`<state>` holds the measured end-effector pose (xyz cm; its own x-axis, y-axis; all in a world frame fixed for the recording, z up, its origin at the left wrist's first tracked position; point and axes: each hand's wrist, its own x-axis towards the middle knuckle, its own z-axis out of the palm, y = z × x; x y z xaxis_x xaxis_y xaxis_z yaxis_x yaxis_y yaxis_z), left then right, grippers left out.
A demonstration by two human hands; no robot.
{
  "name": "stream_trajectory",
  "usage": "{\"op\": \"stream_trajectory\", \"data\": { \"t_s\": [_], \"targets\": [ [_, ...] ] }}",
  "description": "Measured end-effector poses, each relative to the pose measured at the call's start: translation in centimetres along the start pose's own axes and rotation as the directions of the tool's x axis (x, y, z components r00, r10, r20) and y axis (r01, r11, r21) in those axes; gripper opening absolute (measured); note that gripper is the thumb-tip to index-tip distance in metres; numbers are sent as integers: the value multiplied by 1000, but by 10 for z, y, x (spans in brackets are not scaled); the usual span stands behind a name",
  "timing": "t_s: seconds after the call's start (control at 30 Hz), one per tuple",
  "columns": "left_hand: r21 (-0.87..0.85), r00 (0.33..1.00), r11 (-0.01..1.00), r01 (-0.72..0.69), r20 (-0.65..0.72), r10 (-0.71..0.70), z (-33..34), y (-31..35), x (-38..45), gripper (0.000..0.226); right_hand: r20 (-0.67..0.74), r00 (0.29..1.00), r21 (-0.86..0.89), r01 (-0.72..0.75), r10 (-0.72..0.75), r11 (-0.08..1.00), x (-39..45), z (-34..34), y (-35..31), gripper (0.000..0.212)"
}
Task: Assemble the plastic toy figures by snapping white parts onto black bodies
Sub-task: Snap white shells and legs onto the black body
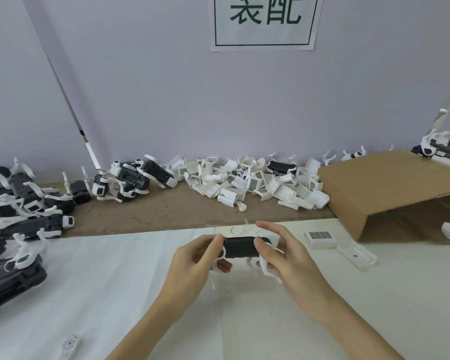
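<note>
At the lower centre of the frame, the left hand (pixel 195 255) and right hand (pixel 278 253) each grip an end of a black body (pixel 240 247) above the worktop (pixel 115 281), fingers curled round it. White parts (pixel 266 266) already hang from it, so a fitting step seems under way. Next likely calls for a piece from the white pile (pixel 257 183) at mid-frame.

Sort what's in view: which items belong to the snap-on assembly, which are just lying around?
In the job:
- black body, held by left hand and right hand
- pile of white parts at the wall
- black-and-white figures heaped left

Lying about:
- cardboard box on its side
- wall sign
- loose white piece near the front edge
</note>
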<state>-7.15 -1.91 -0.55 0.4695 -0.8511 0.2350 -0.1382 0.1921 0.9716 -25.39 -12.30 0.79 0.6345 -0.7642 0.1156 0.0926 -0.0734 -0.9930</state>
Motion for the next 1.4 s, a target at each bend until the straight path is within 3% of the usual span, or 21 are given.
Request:
{"op": "stream_trajectory", "data": {
  "t_s": [0.1,0.17,0.23,0.3,0.37,0.43,0.53,0.63,0.73,0.87,1.07,1.17,1.3,1.4],
  "targets": [
    [65,998,998,-26,50,23,4,1,-2,28,-76,996,-17,46,-48,999,0,0,-1,46],
    [222,987,963,-152,84,136,2,0,-3,30,-151,985,-20,77,-79,997,-1,1,-3,45],
    [444,932,820,-362,153,328,1,-5,-4,43,-205,972,-67,98,-110,993,0,3,-1,44],
    [543,900,727,-421,150,409,2,-11,-3,40,-210,967,-89,126,-142,988,-1,7,-2,33],
    [508,934,792,-340,81,349,1,-11,-2,39,-182,975,-7,131,-130,991,0,9,-5,19],
    [396,974,889,-229,99,206,-2,-11,1,33,-126,987,121,117,-102,986,0,7,-8,29],
    [245,983,962,-119,163,81,-5,-12,-1,25,-61,988,4,141,-141,990,-2,5,-9,34],
    [207,983,976,-73,181,35,0,-9,-4,23,14,987,-27,159,-159,987,-6,9,-7,43],
    [251,974,956,-148,205,97,5,-7,-7,30,-28,982,-67,187,-189,980,-7,13,-1,45],
    [347,952,891,-294,189,241,13,3,-11,69,-142,956,-177,231,-257,957,-5,11,5,43],
    [336,935,887,-316,266,232,20,14,-20,75,-132,905,-330,344,-404,879,-6,10,7,53],
    [275,949,915,-296,197,248,22,19,-22,61,-104,888,-380,382,-449,843,-7,10,7,52],
    [123,982,978,-166,-69,175,30,26,-22,27,3,860,-559,425,-511,712,-8,12,9,46],
    [-4,996,999,-42,-75,41,34,30,-22,19,47,849,-660,422,-527,621,-7,8,13,49]
  ]
}}
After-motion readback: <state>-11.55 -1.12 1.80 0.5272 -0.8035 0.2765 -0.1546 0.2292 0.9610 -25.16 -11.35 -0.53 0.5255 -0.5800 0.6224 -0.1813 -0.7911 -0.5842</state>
